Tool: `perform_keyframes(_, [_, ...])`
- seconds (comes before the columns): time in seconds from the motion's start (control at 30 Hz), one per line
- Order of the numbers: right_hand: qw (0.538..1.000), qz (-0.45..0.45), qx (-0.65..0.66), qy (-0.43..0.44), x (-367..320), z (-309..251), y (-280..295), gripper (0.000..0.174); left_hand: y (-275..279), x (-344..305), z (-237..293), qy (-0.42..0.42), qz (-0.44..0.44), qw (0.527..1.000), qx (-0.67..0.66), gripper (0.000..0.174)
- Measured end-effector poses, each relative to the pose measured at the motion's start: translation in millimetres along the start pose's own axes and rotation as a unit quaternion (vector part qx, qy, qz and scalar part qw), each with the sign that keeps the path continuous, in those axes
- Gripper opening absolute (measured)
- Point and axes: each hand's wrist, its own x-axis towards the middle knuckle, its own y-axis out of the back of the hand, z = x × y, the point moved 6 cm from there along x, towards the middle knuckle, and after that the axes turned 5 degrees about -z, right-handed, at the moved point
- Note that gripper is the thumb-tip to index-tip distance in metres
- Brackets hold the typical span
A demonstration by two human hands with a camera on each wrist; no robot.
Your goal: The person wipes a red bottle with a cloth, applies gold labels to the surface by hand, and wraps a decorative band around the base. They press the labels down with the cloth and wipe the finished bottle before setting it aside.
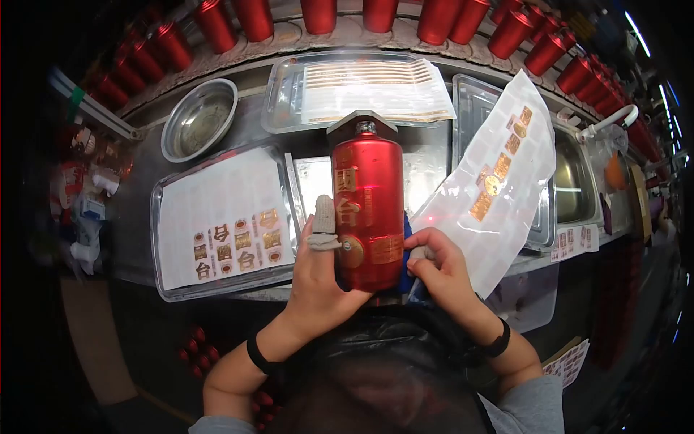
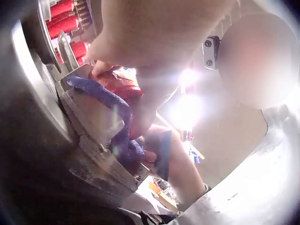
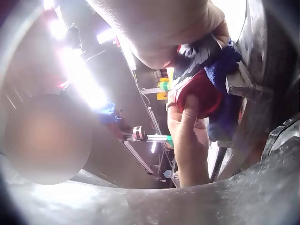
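A shiny red bottle (image 1: 369, 210) with gold characters and a gold label band lies along the middle of the bench, its neck pointing away. My left hand (image 1: 314, 282) grips its lower left side, with pale finger cots on the fingers. At the bottle's lower right, my right hand (image 1: 444, 271) has its fingers curled, pinching a thin flat bluish piece (image 2: 162, 152) whose exact kind I cannot tell. Blue towelling (image 2: 105, 96) pads the support under the bottle. The bottle's red base (image 3: 199, 96) faces the right wrist view, with left-hand fingers against it.
A tray (image 1: 160, 239) with a sheet of gold decals stands left, beside a metal bowl (image 1: 199, 119). Another tray (image 1: 278, 94) holds striped sheets behind. A glossy decal sheet (image 1: 499, 166) lies right, near the sink (image 1: 575, 188). Several red bottles (image 1: 318, 14) line the back.
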Motion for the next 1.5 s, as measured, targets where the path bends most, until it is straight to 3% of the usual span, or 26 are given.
perform_keyframes(0.2, [1.0,-0.002,0.018,0.003,-5.4,-2.9,-3.3,0.02,-13.9,-3.2,-36.6,0.089,-0.059,0.969,-0.224,0.127])
perform_keyframes(0.3, [0.999,0.012,0.034,0.009,-2.1,-4.3,-3.7,0.018,-8.2,-3.0,-30.6,0.073,-0.091,0.972,-0.204,0.13])
perform_keyframes(0.4, [0.999,0.02,0.035,0.014,3.0,-6.2,-4.3,0.016,0.4,0.5,-20.4,0.076,-0.079,0.958,-0.264,0.122])
perform_keyframes(0.5, [1.0,0.016,0.025,0.011,5.6,-2.6,-3.0,0.016,-4.2,5.2,-24.4,0.156,-0.029,0.903,-0.399,0.111])
perform_keyframes(0.53, [1.0,0.013,0.021,0.01,7.5,-1.5,-2.3,0.016,-6.0,7.4,-22.0,0.161,-0.026,0.906,-0.391,0.102])
perform_keyframes(0.63, [1.0,0.007,-0.008,0.008,11.9,-0.3,0.7,0.018,-11.7,9.1,-19.1,0.144,0.004,0.928,-0.345,0.097])
perform_keyframes(0.73, [1.0,-0.008,0.01,-0.025,13.7,-7.8,-0.5,0.02,-11.0,10.1,-16.7,0.156,0.006,0.91,-0.384,0.098])
perform_keyframes(0.93, [0.996,-0.012,0.084,0.02,18.3,-5.7,-3.7,0.025,-11.3,9.0,-18.9,0.153,0.009,0.918,-0.366,0.095])
perform_keyframes(1.23, [0.998,0.032,-0.015,0.048,3.3,-32.4,-13.6,0.014,-10.3,8.8,-18.4,0.146,0.004,0.911,-0.385,0.096])
perform_keyframes(1.33, [0.998,0.047,-0.026,0.034,3.7,-31.2,-13.9,0.01,-9.0,9.7,-16.5,0.126,0.017,0.911,-0.392,0.091])
perform_keyframes(1.5, [0.999,0.038,-0.009,0.025,-3.8,-38.8,-17.5,0.007,-9.2,9.9,-17.4,0.152,0.003,0.904,-0.401,0.097])
